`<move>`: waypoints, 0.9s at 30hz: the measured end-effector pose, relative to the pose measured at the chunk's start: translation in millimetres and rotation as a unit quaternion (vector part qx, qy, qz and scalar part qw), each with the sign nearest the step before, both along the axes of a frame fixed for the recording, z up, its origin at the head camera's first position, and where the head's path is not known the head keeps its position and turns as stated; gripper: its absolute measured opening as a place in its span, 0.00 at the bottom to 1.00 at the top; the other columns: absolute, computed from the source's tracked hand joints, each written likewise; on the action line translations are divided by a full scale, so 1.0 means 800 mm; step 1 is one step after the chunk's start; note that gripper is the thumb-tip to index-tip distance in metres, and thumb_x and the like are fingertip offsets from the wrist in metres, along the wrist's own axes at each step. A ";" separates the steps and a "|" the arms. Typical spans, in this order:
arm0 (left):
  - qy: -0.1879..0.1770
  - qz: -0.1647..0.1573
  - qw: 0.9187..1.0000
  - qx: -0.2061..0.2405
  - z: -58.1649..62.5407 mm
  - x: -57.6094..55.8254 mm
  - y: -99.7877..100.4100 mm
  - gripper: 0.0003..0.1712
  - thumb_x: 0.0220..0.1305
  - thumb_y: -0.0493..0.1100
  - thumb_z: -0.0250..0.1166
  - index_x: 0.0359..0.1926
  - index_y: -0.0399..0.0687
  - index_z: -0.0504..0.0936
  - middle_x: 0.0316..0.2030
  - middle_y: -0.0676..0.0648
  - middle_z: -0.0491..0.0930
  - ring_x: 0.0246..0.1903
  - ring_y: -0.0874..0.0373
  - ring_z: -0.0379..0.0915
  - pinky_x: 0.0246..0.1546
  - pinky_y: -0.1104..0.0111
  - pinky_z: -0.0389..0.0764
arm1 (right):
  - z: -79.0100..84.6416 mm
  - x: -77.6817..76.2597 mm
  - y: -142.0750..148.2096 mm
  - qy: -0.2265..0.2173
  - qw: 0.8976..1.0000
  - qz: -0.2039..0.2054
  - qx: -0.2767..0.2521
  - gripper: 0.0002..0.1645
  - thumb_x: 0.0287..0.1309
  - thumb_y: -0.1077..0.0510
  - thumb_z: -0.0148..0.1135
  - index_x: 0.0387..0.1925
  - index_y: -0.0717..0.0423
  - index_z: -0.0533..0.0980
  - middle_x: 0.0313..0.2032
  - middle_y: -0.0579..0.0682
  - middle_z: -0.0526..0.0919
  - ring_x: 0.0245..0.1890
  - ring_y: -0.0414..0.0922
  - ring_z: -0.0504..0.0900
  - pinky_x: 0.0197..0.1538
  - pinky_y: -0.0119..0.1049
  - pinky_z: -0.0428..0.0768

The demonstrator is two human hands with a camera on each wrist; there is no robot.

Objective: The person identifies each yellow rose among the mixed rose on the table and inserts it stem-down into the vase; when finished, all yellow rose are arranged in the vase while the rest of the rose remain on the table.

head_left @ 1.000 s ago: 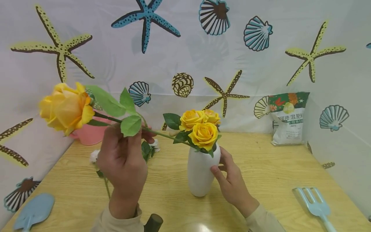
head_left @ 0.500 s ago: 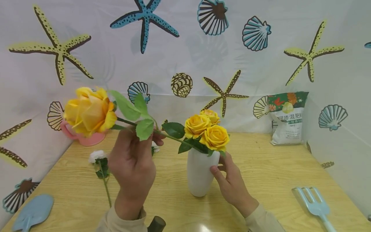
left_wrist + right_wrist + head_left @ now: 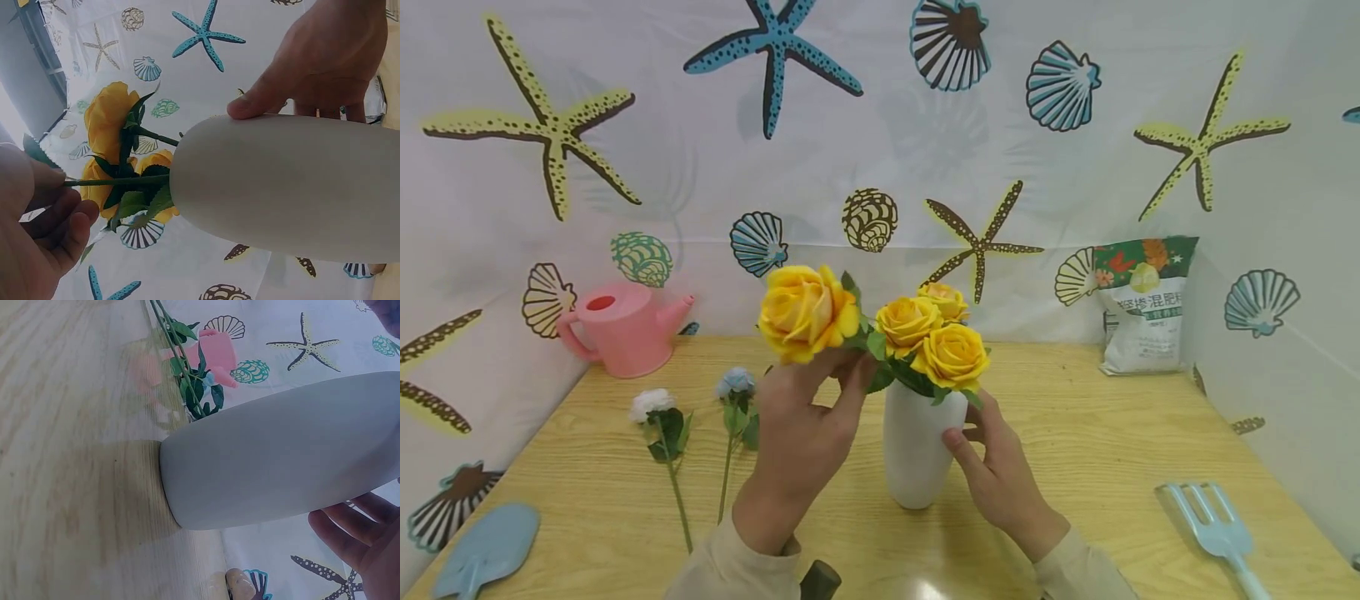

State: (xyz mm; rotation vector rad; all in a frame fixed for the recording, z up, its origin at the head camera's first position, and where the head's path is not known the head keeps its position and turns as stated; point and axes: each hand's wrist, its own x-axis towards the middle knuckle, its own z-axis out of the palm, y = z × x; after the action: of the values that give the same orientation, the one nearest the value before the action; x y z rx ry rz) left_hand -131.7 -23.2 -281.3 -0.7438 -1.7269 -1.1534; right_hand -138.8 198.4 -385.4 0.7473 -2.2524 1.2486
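Note:
A white vase (image 3: 919, 454) stands on the wooden table with several yellow roses (image 3: 953, 357) in its mouth. My right hand (image 3: 1009, 487) grips the vase's right side, thumb toward me and fingers behind. My left hand (image 3: 805, 446) pinches the stem of another yellow rose (image 3: 808, 312) just left of the vase. In the left wrist view, that green stem (image 3: 125, 181) runs from my fingers to the vase's rim; its lower end is hidden. The right wrist view has the vase (image 3: 281, 456) standing on the tabletop, with my right fingers against its side.
A white flower (image 3: 653, 404) and a pale blue flower (image 3: 735, 383) lie on the left of the table (image 3: 1060, 417). Behind them stands a pink watering can (image 3: 628, 333). A blue shovel (image 3: 490, 542), a blue fork (image 3: 1217, 529) and a fertilizer bag (image 3: 1146, 312) lie or stand near the sides.
My left hand has moved right and brought the rose close to the vase. The roses in the vase have shifted slightly right. My right hand stays on the vase.

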 end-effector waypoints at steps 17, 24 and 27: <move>-0.087 -0.238 0.955 0.155 0.015 0.003 -0.024 0.26 0.56 0.21 0.64 0.56 0.24 0.72 0.52 0.53 0.81 0.52 0.60 0.79 0.57 0.70 0.80 | 0.000 -0.001 0.000 0.007 1.000 -0.001 0.001 0.30 0.74 0.60 0.54 0.72 0.53 0.58 0.61 0.56 0.78 0.54 0.47 0.82 0.48 0.40 0.86; -0.070 -0.233 0.955 0.169 0.023 0.011 -0.013 0.34 0.55 0.28 0.73 0.60 0.25 0.67 0.53 0.49 0.83 0.52 0.55 0.81 0.57 0.67 0.82 | 0.000 -0.001 -0.001 0.009 1.000 0.001 0.001 0.29 0.75 0.58 0.53 0.72 0.54 0.58 0.62 0.56 0.77 0.55 0.48 0.82 0.48 0.41 0.86; -0.064 -0.222 0.959 0.164 0.021 0.012 -0.007 0.34 0.54 0.23 0.72 0.59 0.20 0.65 0.53 0.54 0.84 0.49 0.58 0.82 0.56 0.68 0.82 | 0.000 -0.001 0.000 0.009 1.000 -0.003 0.002 0.29 0.75 0.57 0.52 0.72 0.55 0.59 0.61 0.57 0.77 0.55 0.49 0.82 0.48 0.42 0.86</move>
State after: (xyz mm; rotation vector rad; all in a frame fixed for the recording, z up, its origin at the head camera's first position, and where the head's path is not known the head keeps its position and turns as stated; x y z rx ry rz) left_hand -122.0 -28.7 -264.2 -0.8876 -1.4516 -1.7783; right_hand -139.6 198.1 -385.0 0.7492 -2.2419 1.2316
